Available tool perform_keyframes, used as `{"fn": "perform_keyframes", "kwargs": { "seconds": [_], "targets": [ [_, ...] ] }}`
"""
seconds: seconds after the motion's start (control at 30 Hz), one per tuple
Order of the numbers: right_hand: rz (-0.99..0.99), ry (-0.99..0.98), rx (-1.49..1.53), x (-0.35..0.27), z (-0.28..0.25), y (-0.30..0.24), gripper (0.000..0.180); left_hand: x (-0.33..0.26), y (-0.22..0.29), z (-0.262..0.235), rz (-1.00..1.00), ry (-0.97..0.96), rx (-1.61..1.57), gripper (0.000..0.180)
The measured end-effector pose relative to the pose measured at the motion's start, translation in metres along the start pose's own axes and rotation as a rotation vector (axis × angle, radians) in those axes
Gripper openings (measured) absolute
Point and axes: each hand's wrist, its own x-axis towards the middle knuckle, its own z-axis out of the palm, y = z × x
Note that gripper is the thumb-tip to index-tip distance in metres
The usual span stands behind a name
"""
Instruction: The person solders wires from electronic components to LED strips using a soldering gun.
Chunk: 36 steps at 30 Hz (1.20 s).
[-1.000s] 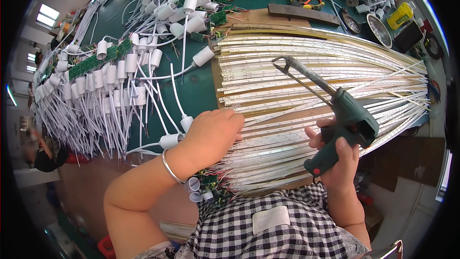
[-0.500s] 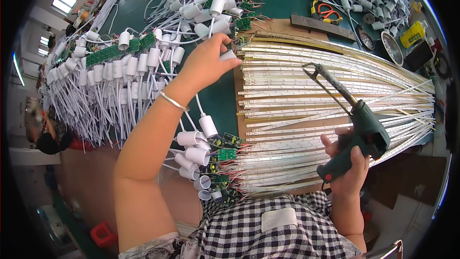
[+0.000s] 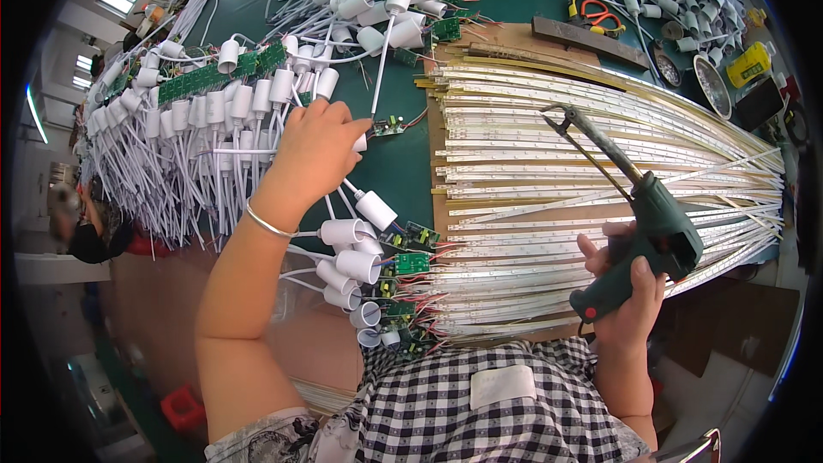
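Note:
My left hand [image 3: 319, 147] is closed around a white plastic cap [image 3: 360, 144], most of it hidden by the fingers. Just right of the fingertips lies a small circuit board [image 3: 388, 126] with thin red wires, over the green table. My right hand [image 3: 630, 296] grips the handle of a dark green soldering gun [image 3: 656, 231]. Its metal nozzle points up and left, above the long white LED strips [image 3: 531, 154]. Below my left hand, several white caps [image 3: 357, 266] with circuit boards [image 3: 412, 263] sit at the strips' left ends.
Many white caps on cables [image 3: 214, 111] are heaped at the left, with a green board panel [image 3: 221, 74] on top. More caps [image 3: 677, 0] are piled far right, near orange-handled pliers [image 3: 597, 15], a dark metal bar [image 3: 589, 41], a round metal dish [image 3: 712, 86] and a yellow bottle [image 3: 748, 64].
My left hand has drawn left and down, away from the strip ends, with the white cap. The small board with red wires now shows beside it. My right hand has hardly moved.

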Motion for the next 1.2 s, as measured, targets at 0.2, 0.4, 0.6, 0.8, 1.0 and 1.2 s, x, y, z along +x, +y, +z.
{"fn": "perform_keyframes", "kwargs": {
  "seconds": [0.2, 0.4, 0.6, 0.8, 1.0, 1.2],
  "targets": [
    [0.012, -0.010, -0.039, 0.001, -0.003, 0.006, 0.055, 0.015, 0.008, -0.003, 0.041, 0.152, -0.245, 0.020],
    [-0.028, -0.015, -0.058, -0.003, -0.009, 0.011, 0.056, -0.025, 0.013, 0.015, 0.194, 0.039, -0.648, 0.014],
    [-0.021, -0.097, -0.009, 0.011, -0.022, 0.037, 0.055, -0.061, 0.026, 0.018, -0.096, -0.070, -0.842, 0.013],
    [-0.001, -0.095, 0.009, 0.008, -0.026, 0.043, 0.053, -0.072, 0.027, 0.013, -0.048, -0.018, -0.699, 0.016],
    [0.007, -0.044, -0.008, 0.007, -0.021, 0.039, 0.052, -0.003, 0.027, -0.001, 0.118, 0.148, -0.425, 0.014],
    [-0.007, -0.042, -0.005, 0.011, -0.013, 0.035, 0.052, 0.025, 0.022, 0.038, 0.124, 0.116, -0.445, 0.016]
  ]
}}
